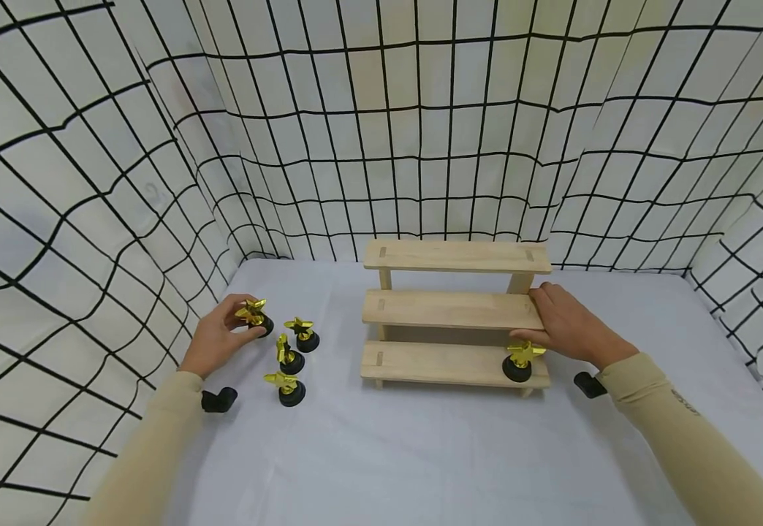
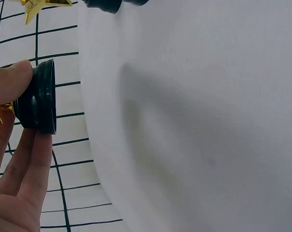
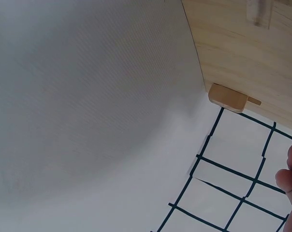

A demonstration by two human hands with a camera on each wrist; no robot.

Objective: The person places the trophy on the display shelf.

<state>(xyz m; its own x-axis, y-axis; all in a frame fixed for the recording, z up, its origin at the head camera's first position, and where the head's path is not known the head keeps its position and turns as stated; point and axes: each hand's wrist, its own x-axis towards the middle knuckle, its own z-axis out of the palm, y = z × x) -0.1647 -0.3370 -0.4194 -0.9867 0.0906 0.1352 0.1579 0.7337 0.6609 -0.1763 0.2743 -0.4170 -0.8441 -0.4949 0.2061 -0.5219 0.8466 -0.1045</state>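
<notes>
My left hand (image 1: 220, 332) grips a small star trophy (image 1: 253, 314), gold on top with a black round base. In the left wrist view, its black base (image 2: 37, 99) sits between thumb and fingers, tipped on its side. Just right of that hand, three similar trophies (image 1: 291, 363) stand on the table. At the right end of a three-tier wooden display shelf (image 1: 450, 308), my right hand (image 1: 572, 325) holds the middle step, with fingers behind and thumb in front. Below that thumb, another gold star trophy (image 1: 519, 363) stands on the bottom step's right end. The right wrist view shows only some fingertips (image 3: 291, 169).
A white cloth (image 1: 381, 453) covers the table. White walls with a black grid net (image 1: 447, 146) enclose it at the back and both sides, and the left hand is close to the left one. Black wrist mounts (image 1: 219, 400) stick out beside both sleeves.
</notes>
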